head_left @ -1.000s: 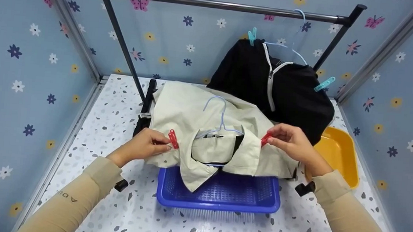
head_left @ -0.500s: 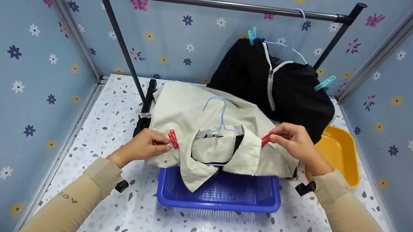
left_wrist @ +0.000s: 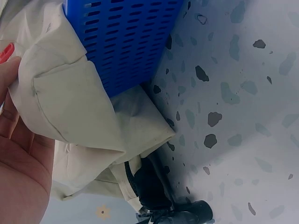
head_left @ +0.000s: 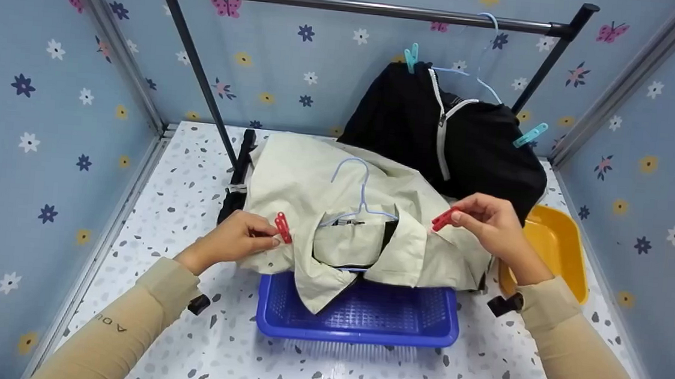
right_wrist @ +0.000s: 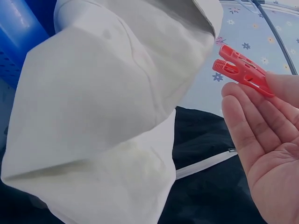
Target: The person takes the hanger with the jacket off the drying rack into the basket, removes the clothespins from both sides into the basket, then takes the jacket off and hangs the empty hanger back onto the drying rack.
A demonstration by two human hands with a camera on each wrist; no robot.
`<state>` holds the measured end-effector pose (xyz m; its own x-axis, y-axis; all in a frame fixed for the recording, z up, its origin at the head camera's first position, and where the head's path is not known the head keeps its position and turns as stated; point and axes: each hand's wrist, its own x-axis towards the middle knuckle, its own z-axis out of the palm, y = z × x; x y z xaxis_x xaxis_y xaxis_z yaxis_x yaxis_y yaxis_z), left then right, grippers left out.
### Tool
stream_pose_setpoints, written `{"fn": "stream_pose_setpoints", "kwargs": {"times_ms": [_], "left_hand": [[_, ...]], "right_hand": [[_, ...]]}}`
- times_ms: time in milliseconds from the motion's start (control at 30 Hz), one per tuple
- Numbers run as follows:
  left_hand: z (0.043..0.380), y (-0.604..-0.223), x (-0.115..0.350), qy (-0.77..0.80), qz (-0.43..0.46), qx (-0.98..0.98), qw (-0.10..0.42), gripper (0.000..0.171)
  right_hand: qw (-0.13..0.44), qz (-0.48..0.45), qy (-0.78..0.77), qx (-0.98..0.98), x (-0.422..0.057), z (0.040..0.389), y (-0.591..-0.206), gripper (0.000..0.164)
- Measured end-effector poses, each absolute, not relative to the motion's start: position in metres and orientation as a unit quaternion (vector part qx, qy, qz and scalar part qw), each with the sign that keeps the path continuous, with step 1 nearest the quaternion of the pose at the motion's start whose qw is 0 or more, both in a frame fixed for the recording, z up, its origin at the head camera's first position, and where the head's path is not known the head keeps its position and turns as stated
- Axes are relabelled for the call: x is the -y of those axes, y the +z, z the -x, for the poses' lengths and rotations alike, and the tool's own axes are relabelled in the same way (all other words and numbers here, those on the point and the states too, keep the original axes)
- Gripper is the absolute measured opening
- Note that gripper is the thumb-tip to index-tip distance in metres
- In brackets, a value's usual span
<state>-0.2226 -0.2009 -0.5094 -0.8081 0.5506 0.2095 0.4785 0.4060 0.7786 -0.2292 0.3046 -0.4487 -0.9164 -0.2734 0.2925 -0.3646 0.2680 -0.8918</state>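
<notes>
A beige collared jacket (head_left: 308,175) lies draped over a blue basket (head_left: 356,337), a light blue wire hanger (head_left: 364,191) inside its neck. On its left shoulder stands a red clothespin (head_left: 283,227). Just beside that clothespin, my left hand (head_left: 234,235) grips the jacket's cloth; the left wrist view has the thumb near the clothespin and the fingers partly hidden by cloth. My right hand (head_left: 491,226) pinches a second red clothespin (right_wrist: 245,70) between thumb and fingers. Its jaws are free of the cloth, a little off the right shoulder, in the right wrist view.
Behind, a black garment (head_left: 490,159) with a white zip hangs from a dark rack (head_left: 340,3), with teal clothespins (head_left: 531,135) on its shoulders. A yellow tray (head_left: 576,256) sits at the right, partly covered by my right hand and the black garment.
My right hand has drawn up and to the right with its red clothespin, which has come away from the jacket's right shoulder. The left hand has stayed in place.
</notes>
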Motion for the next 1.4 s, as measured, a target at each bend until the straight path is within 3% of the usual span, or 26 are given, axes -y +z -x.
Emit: {"fn": "stream_pose_setpoints", "kwargs": {"times_ms": [633, 1033, 1400], "left_hand": [[0.223, -0.509, 0.202, 0.448, -0.300, -0.840, 0.054, 0.008], [0.224, -0.508, 0.201, 0.443, -0.311, -0.839, 0.054, 0.008], [0.225, -0.507, 0.201, 0.438, -0.302, -0.845, 0.057, 0.009]], "right_hand": [[0.055, -0.231, 0.593, 0.770, -0.311, 0.228, -0.438, 0.018], [0.128, -0.232, 0.650, 0.712, -0.311, 0.229, -0.441, 0.025], [0.177, -0.181, 0.664, 0.704, -0.313, 0.226, -0.433, 0.019]]}}
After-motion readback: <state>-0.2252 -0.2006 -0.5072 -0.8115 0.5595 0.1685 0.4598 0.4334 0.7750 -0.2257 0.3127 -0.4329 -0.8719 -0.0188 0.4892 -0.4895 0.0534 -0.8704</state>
